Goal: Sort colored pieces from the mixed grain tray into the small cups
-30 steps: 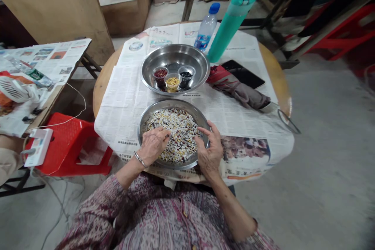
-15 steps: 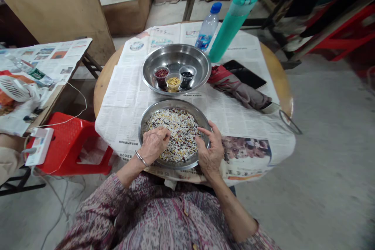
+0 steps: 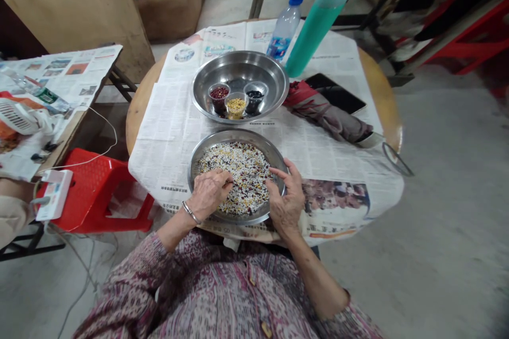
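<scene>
A shallow steel dish (image 3: 194, 154) near the table's front edge holds mixed grains and beans (image 3: 242, 169), mostly white with yellow, dark red and black ones. Over its left side is my left hand (image 3: 210, 190), fingers curled and pinched together; whatever they hold is too small to make out. My right hand (image 3: 287, 198) rests at the dish's right rim, thumb and fingers apart over the grains. Behind stands a larger steel basin (image 3: 238, 63) with three clear cups: red beans (image 3: 218, 94), yellow beans (image 3: 236, 107) and black beans (image 3: 254, 96).
Newspaper (image 3: 159, 132) covers the round table. A water bottle (image 3: 284, 26), a teal flask (image 3: 324, 18), a black tablet (image 3: 336, 92) and a folded umbrella (image 3: 330, 116) lie or stand to the right. Left are a red stool (image 3: 95, 190) and a power strip (image 3: 54, 195).
The view has shifted slightly, so the table and its things sit a little differently. Both hands keep nearly the same places at the dish, the left still pinched.
</scene>
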`<state>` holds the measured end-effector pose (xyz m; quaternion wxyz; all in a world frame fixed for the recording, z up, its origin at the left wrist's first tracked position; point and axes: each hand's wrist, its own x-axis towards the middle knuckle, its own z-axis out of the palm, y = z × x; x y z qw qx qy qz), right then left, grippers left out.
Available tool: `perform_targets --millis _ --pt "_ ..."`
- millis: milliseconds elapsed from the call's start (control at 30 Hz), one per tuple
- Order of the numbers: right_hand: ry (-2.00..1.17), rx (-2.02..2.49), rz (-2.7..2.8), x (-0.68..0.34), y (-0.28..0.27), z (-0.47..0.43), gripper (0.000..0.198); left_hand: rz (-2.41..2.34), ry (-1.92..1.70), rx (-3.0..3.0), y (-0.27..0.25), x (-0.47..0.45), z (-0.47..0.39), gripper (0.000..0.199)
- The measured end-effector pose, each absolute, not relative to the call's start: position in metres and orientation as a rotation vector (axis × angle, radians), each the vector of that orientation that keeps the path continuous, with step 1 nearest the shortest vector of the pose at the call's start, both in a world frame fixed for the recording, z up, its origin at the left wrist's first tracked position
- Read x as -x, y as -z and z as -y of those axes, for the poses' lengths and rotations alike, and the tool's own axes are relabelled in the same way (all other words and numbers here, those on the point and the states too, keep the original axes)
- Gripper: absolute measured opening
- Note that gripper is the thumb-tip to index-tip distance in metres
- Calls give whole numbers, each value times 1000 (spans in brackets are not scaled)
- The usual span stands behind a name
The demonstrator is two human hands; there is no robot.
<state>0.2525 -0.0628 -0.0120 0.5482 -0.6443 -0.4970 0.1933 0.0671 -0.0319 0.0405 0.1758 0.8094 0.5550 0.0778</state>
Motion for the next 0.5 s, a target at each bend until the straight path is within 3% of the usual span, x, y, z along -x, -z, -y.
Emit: perform_targets --millis 300,500 --pt "-473 1524 1167 -253 12 63 21 -1576 -210 -2242 -40 -74 29 11" --pt "-475 1522 1168 -253 12 63 21 -1499 -496 -1874 -48 -70 27 6"
